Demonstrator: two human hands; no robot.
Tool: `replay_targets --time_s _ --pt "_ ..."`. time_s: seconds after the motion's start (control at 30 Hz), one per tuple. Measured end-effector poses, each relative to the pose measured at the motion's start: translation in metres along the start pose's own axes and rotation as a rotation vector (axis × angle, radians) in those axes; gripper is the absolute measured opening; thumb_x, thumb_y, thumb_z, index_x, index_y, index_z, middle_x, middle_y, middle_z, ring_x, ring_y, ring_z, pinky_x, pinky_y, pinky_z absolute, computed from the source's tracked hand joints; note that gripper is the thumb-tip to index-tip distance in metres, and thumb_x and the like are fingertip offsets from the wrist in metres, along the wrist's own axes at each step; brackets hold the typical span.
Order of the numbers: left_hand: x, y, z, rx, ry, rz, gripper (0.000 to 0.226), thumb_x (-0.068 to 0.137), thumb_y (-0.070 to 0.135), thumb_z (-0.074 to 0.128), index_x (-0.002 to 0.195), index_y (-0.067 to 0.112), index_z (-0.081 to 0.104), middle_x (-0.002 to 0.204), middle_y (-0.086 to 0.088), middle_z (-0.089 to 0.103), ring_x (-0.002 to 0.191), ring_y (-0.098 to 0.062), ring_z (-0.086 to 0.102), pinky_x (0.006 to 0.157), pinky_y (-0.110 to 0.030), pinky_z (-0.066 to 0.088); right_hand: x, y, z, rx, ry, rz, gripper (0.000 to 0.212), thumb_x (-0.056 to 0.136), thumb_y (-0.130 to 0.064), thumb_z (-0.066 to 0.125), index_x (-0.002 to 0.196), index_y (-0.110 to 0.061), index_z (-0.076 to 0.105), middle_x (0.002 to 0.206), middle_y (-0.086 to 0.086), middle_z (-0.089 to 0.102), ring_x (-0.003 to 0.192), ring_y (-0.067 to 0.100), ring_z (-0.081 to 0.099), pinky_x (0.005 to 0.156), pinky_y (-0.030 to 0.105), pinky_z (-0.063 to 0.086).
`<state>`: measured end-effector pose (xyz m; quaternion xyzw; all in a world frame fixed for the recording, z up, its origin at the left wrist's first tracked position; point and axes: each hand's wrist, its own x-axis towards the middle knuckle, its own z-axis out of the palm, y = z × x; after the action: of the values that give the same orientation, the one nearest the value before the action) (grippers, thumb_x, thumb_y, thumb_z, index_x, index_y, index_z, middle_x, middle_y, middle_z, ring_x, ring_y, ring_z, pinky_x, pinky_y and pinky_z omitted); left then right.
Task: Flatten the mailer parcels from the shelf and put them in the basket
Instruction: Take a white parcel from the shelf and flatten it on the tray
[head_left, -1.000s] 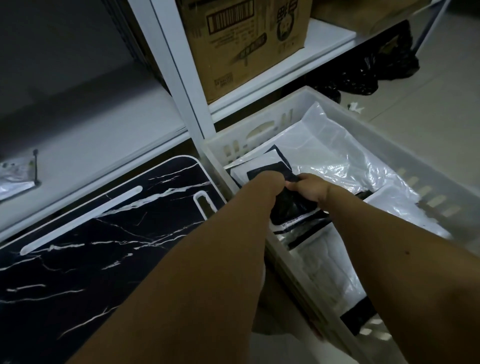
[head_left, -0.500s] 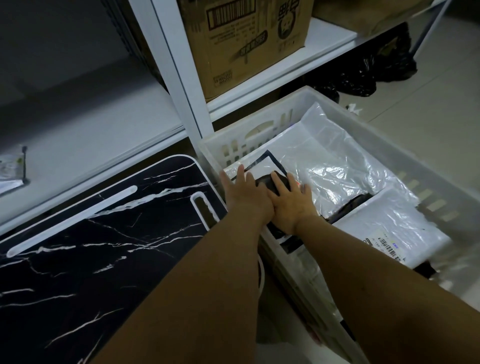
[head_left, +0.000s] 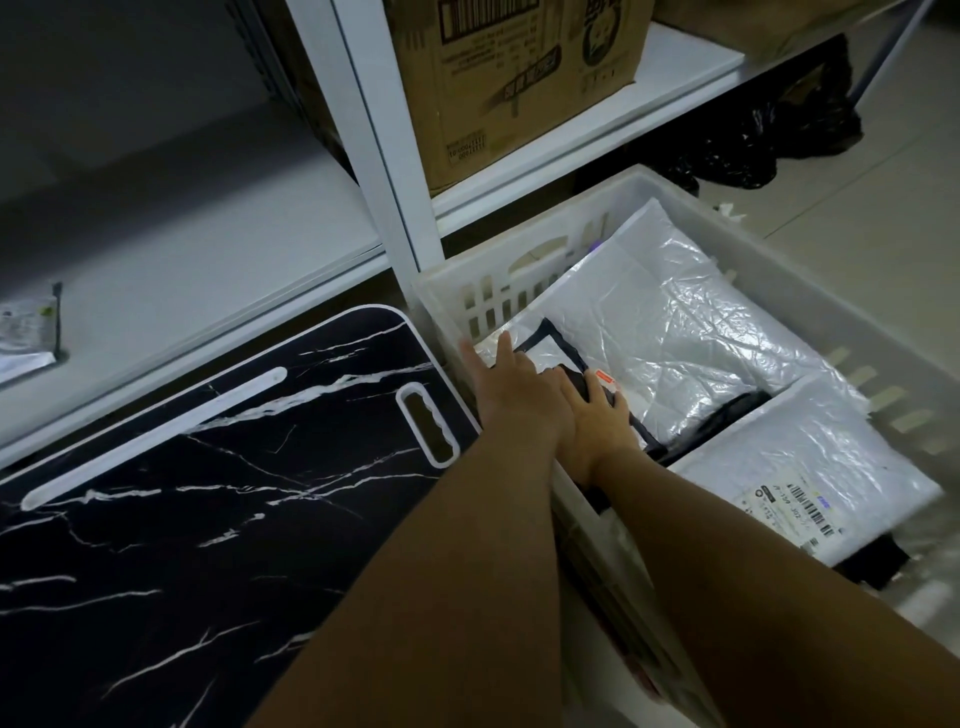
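Three mailer parcels (head_left: 670, 332), one basket (head_left: 810, 291)

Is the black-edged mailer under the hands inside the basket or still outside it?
Inside. The black-edged mailer lies within the white basket walls, with the left hand and right hand pressing it.

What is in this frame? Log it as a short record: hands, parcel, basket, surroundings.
left hand: open, fingers straight, pressing on the black-edged mailer
right hand: open, flat on the same mailer, beside the left hand
black-edged mailer: inside the basket, at its near-left corner
basket: white plastic, slotted walls
other contents: large crinkled mailer; labelled mailer with barcode
left of basket: black marble board
shelf: holds a cardboard box
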<state>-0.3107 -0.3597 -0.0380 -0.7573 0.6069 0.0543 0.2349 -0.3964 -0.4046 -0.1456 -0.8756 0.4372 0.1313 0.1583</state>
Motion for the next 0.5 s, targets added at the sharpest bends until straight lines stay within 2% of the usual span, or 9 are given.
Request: replay_targets --time_s 0.2,0.27,0.37,0.5 --pt "-0.005 0.001 -0.004 -0.118 0.006 0.009 0.052 0.097 0.036 0.028 0.149 0.03 0.022 0.157 -0.009 0.02 0.147 -0.031 -0.008 0.106 -0.069 -0.009 -0.006 -0.004 -0.028 -0.067 0.013 0.035 0.08 0.089 -0.063 0.044 0.154 -0.036 0.007 0.162 -0.003 -0.004 0.148 0.035 -0.003 0.115 0.057 0.014" --pt "-0.009 0.0 -0.005 -0.166 0.025 0.02 0.05 0.097 0.035 0.03 0.147 0.03 0.028 0.155 -0.008 0.025 0.147 -0.03 -0.005 0.107 -0.068 -0.009 -0.012 -0.006 -0.039 -0.061 0.094 0.052 0.073 0.088 -0.057 0.051 0.151 -0.033 0.022 0.16 0.001 0.01 0.146 0.033 0.009 0.114 0.055 0.017" --pt "-0.015 -0.004 -0.014 -0.215 0.081 0.041 0.049 0.096 0.038 0.037 0.145 0.037 0.03 0.154 -0.003 0.029 0.147 -0.029 0.0 0.108 -0.066 -0.007 -0.023 -0.006 -0.059 -0.024 0.214 0.074 0.057 0.088 -0.044 0.053 0.141 -0.028 0.042 0.143 0.005 0.039 0.135 0.03 0.03 0.114 0.052 0.021" --pt "-0.032 -0.016 -0.037 -0.348 0.197 0.052 0.042 0.096 0.037 0.044 0.138 0.035 0.042 0.136 0.001 0.051 0.136 -0.025 0.032 0.112 -0.059 0.002 -0.045 -0.013 -0.101 -0.069 0.287 0.069 0.042 0.09 -0.033 0.049 0.13 -0.02 0.052 0.122 0.007 0.056 0.119 0.029 0.045 0.105 0.045 0.033"
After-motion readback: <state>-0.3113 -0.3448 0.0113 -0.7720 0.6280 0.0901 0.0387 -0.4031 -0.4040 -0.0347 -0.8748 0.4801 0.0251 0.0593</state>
